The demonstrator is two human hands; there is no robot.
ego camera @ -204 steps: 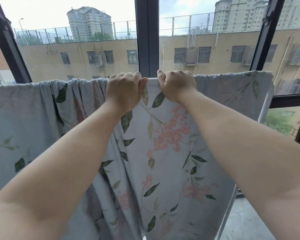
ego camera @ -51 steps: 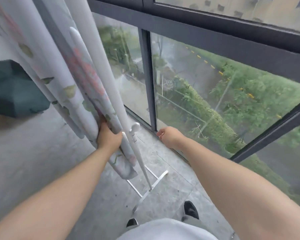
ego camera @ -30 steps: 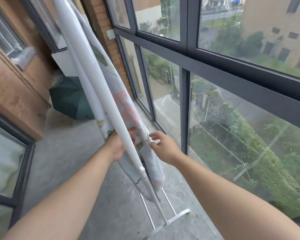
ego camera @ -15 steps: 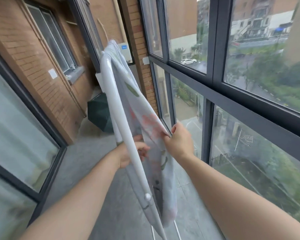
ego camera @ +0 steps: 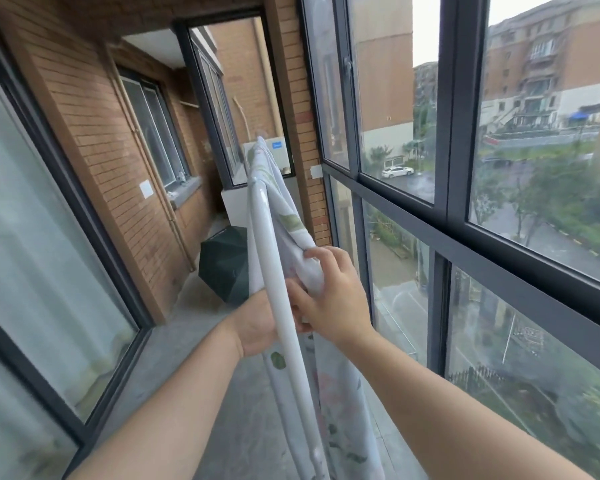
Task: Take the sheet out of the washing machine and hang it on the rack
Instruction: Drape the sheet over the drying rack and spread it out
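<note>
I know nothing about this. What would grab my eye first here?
Dead centre, a floral sheet hangs over a white rack seen end-on, with the right hand pinching its edge and the left hand partly hidden behind the rack's tube. The tall dark-framed windows on the right come next, then a dark green umbrella on the floor behind.

Both bare forearms rise from the lower edge toward the frame's centre. The right hand (ego camera: pixel 338 303), just right of centre, curls its fingers (ego camera: pixel 321 258) and pinches a fold of the sheet (ego camera: pixel 293 233). The left hand (ego camera: pixel 257 323) lies just beside it, its fingers hidden behind the rack pole (ego camera: pixel 266 244).
</note>
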